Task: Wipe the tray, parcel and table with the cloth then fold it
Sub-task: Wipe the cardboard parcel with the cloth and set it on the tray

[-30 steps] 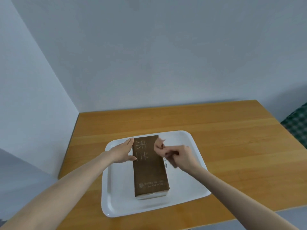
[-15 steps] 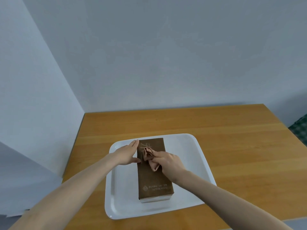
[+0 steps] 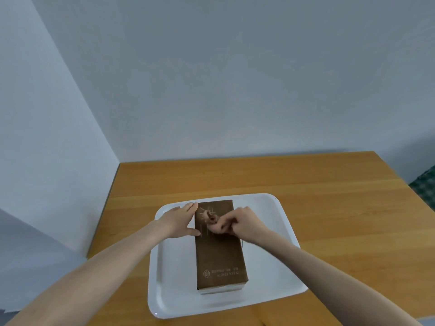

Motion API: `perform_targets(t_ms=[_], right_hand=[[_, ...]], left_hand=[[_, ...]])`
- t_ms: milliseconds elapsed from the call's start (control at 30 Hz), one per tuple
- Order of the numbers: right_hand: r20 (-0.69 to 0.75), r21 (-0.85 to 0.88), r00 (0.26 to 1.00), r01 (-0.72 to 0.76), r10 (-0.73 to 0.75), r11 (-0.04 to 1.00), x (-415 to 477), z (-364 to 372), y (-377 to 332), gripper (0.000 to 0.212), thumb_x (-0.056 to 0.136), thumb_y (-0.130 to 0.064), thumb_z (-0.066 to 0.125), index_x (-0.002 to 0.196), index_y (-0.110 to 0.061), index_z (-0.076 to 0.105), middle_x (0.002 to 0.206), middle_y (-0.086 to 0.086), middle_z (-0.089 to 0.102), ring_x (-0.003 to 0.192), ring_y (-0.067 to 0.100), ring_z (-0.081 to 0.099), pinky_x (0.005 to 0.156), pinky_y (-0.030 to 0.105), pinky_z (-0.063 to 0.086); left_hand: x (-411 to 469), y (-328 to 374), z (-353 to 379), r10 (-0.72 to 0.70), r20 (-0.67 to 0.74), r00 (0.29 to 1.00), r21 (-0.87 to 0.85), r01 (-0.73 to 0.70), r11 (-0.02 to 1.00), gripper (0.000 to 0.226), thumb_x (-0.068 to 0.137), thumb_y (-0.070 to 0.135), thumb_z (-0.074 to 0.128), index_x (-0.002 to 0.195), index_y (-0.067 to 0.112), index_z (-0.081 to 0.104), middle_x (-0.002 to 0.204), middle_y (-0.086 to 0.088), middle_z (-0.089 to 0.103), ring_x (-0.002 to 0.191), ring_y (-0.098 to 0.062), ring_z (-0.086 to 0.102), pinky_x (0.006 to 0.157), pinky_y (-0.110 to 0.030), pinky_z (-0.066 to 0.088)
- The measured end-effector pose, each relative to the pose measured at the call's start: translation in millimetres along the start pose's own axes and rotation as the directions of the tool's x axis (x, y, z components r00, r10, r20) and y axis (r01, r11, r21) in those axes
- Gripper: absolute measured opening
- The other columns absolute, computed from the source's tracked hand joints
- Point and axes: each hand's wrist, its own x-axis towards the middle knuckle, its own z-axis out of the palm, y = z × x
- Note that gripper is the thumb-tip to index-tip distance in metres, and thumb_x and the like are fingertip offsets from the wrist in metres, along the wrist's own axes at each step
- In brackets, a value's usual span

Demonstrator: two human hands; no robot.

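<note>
wooden table (image 3: 329,196) against grey walls (image 3: 235,78), checked fabric (image 3: 424,189) at right

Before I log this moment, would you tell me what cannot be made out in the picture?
In the head view:
The cloth: bunched in the right hand and motion-blurred; its size and folds are unclear.
The parcel: the large print at its far end is covered by cloth and hand.
The table: its near edge is mostly cut off by the bottom border.
The green checked thing: cut by the right border; unidentifiable.
</note>
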Motion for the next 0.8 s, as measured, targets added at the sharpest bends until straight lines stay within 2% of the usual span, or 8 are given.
perform_targets(t_ms=[67,167,267,333,467,600,700,800], right_hand=[[-0.122,0.097,0.992,-0.016,0.028,0.995,14,-8,-3,0.047,0.073,0.011,0.045,0.085,-0.020,0.078,0.078,-0.009,0.071,0.080,0.006,0.064,0.071,0.019,0.050],[-0.207,0.058,0.978,0.010,0.002,0.998,34,-10,-12,0.048,0.074,0.009,0.042,0.083,-0.024,0.076,0.082,-0.005,0.073,0.084,0.011,0.066,0.074,0.031,0.054],[-0.174,-0.097,0.984,0.005,-0.022,0.995,53,-4,-26,0.048,0.073,0.007,0.040,0.086,-0.024,0.073,0.087,0.000,0.071,0.082,0.024,0.062,0.065,0.034,0.052],[-0.110,-0.186,0.993,0.029,-0.050,0.982,60,4,-34,0.042,0.073,0.006,0.040,0.079,-0.024,0.068,0.084,0.000,0.067,0.080,0.028,0.060,0.059,0.030,0.045],[-0.010,-0.317,0.997,0.074,-0.081,0.946,59,22,-38,0.027,0.080,0.000,0.046,0.082,-0.017,0.067,0.092,0.004,0.065,0.085,0.027,0.060,0.061,0.027,0.036],[0.056,-0.444,0.991,0.135,-0.123,0.886,56,27,-37,0.029,0.085,-0.001,0.048,0.105,-0.015,0.063,0.107,0.005,0.063,0.097,0.028,0.060,0.071,0.030,0.042],[0.058,-0.424,0.998,0.040,-0.017,0.905,73,15,-41,0.031,0.084,0.000,0.046,0.098,-0.016,0.069,0.098,0.009,0.066,0.091,0.031,0.062,0.065,0.029,0.040],[0.031,-0.379,0.999,-0.003,0.015,0.926,79,8,-41,0.031,0.085,0.000,0.046,0.091,-0.016,0.072,0.095,0.007,0.068,0.085,0.029,0.061,0.064,0.029,0.041]], left_hand=[[1,-3,2,0.008,-0.014,1.000,-0.004,-0.008,1.000,0.089,0.092,0.053,0.046,0.151,0.011,-0.007,0.160,-0.004,-0.004,0.146,-0.021,0.014,0.118,-0.034,0.010],[0,-5,9,0.026,-0.023,0.999,-0.131,-0.029,0.991,0.090,0.092,0.049,0.050,0.151,0.012,-0.008,0.160,-0.004,-0.004,0.146,-0.023,0.014,0.118,-0.036,0.013],[-3,-7,19,-0.004,-0.030,1.000,-0.433,-0.009,0.902,0.096,0.091,0.039,0.058,0.150,0.014,-0.013,0.160,-0.001,-0.002,0.146,-0.021,0.013,0.117,-0.034,0.015],[-7,-5,24,-0.049,-0.016,0.999,-0.540,0.033,0.841,0.094,0.091,0.036,0.059,0.150,0.012,-0.011,0.160,-0.001,0.002,0.146,-0.020,0.011,0.115,-0.030,0.015],[-5,-6,30,-0.073,0.032,0.997,-0.575,0.078,0.814,0.080,0.094,0.036,0.053,0.152,0.012,0.004,0.158,-0.005,0.014,0.145,-0.020,0.017,0.113,-0.028,0.018],[-2,-9,32,-0.070,0.060,0.996,-0.596,0.092,0.798,0.076,0.095,0.038,0.050,0.152,0.015,0.005,0.158,-0.004,0.016,0.145,-0.021,0.019,0.113,-0.028,0.019],[2,-11,31,-0.044,0.052,0.998,-0.573,0.066,0.817,0.079,0.093,0.039,0.053,0.152,0.014,0.007,0.158,-0.004,0.016,0.145,-0.020,0.019,0.113,-0.028,0.020],[3,-12,32,-0.041,0.059,0.997,-0.582,0.067,0.810,0.079,0.092,0.040,0.055,0.152,0.015,0.010,0.158,-0.003,0.018,0.145,-0.019,0.020,0.113,-0.029,0.021]])
